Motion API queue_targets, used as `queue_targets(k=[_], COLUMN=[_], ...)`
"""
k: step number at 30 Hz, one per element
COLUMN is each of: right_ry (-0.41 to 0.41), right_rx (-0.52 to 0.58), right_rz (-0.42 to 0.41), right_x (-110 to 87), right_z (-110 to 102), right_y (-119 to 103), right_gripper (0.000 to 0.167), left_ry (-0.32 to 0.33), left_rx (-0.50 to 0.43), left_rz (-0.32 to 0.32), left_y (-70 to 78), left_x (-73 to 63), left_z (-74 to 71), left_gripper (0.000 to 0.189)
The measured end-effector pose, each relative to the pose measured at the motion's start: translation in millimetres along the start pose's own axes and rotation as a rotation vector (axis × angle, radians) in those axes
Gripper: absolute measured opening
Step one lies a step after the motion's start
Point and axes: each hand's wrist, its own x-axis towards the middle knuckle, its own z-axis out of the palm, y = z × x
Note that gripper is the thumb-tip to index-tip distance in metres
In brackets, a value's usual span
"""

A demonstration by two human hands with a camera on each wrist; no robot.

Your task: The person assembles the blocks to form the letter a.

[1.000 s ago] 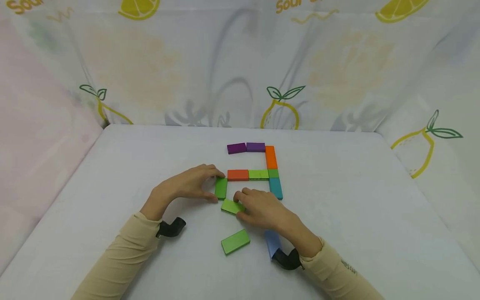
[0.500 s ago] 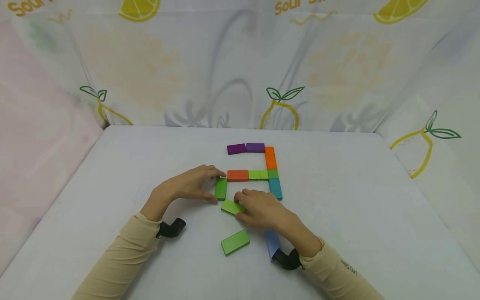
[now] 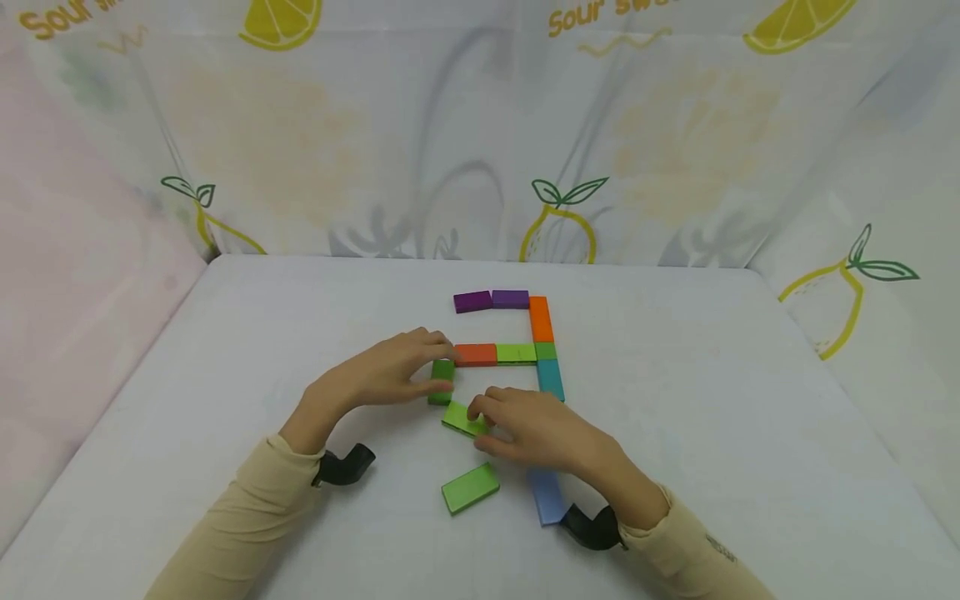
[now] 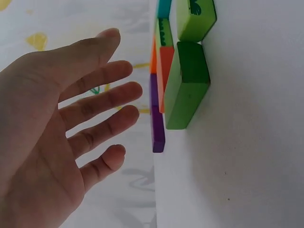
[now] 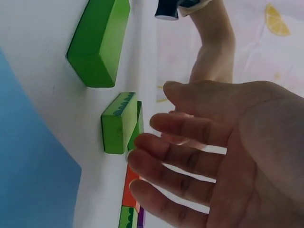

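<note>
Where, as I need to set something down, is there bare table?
A wide patch of table lies right of the orange block and teal block, out to the right edge; another lies left of the left hand and left sleeve. The middle is crowded with green blocks, the blue block and the right hand.

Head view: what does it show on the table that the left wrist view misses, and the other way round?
Only the head view shows the right hand, the pale-blue block and the green block lying apart.

Only the left wrist view shows the palm side of the left hand.

Both show that hand, the darker green block near it, the lime block, the orange-red block and the dark purple block.
</note>
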Motion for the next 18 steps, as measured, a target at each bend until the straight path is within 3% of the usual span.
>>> queue_targets(k=[6, 18], right_ry=[-0.061, -0.08], right_rx=[0.031, -0.016], right_rz=[-0.094, -0.243], right_x=[-2.7, -10.3], right_z=[-0.6, 8.9], right_y=[-2.2, -10.0], right_gripper=[0.028, 0.023], left_ry=[-0.037, -0.084], left_rx=[-0.016, -0.004], left_rz=[0.043, 0.106], left_y=[13.2, 23.2], left_x=[0.8, 6.0], left_z=[1.9, 19.6], left_gripper=[0.029, 0.024])
